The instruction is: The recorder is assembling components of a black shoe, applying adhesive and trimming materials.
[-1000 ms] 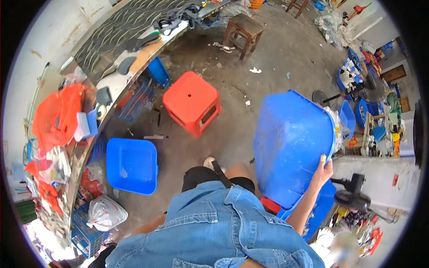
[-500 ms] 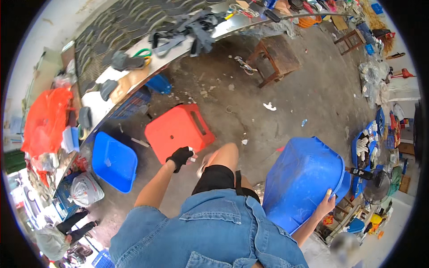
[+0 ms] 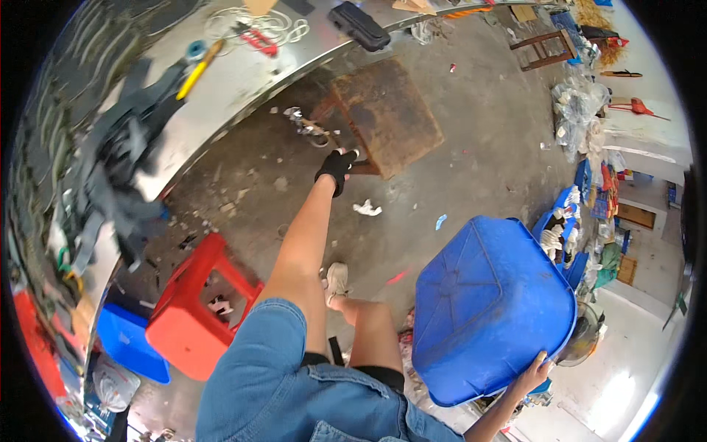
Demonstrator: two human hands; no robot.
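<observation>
My right hand (image 3: 532, 374) grips the rim of a large blue plastic tub (image 3: 490, 295), which is tilted with its ribbed underside toward me. My left hand (image 3: 337, 171), in a black glove with bare fingertips, reaches forward with its fingers apart and nothing seen in them. Just beyond it is a worn wooden stool (image 3: 394, 114); I cannot tell whether the fingers touch its leg. A red plastic stool (image 3: 193, 346) stands to the left of my legs.
A smaller blue bin (image 3: 132, 342) lies beside the red stool. The curved workbench (image 3: 272, 62) at the far left bears dark strips (image 3: 132, 151), a yellow-handled tool (image 3: 199, 70) and a black case (image 3: 359, 26). A fan (image 3: 582, 335) stands beyond the tub. Scraps litter the floor.
I have moved forward toward the wooden stool, and my left arm now stretches out to it. The red stool has dropped back to my lower left. The blue tub stays in my right hand, turned more underside-up.
</observation>
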